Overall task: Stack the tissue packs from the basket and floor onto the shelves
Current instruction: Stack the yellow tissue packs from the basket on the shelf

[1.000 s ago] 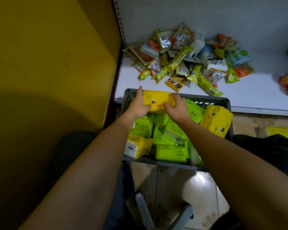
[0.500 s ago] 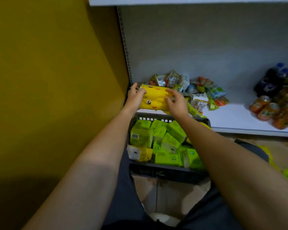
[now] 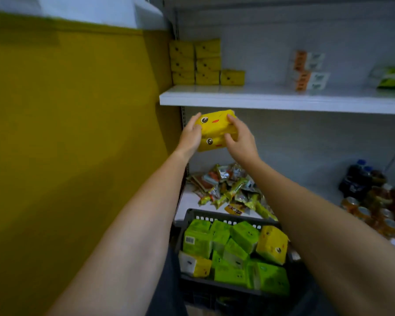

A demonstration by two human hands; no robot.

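since half a second ago both hands have lifted the yellow packs [image 3: 216, 130] from just over the basket [image 3: 214, 216] to just under the lip of the upper shelf [image 3: 260, 99]. there seem to be two, one on the other, squeezed between the hands. the left hand [image 3: 191, 135] presses its fingers, held together, on the left end. the right hand [image 3: 240, 142] curls its fingers over the right end, thumb on the front. that two-sided clamp probably keeps the soft pair from sliding apart. above the fingertips, past the shelf edge, stands the yellow stack [image 3: 195, 62], with a low step on its right, likely the landing spot. far below the wrists, green packs [image 3: 244, 236] wait in the basket.
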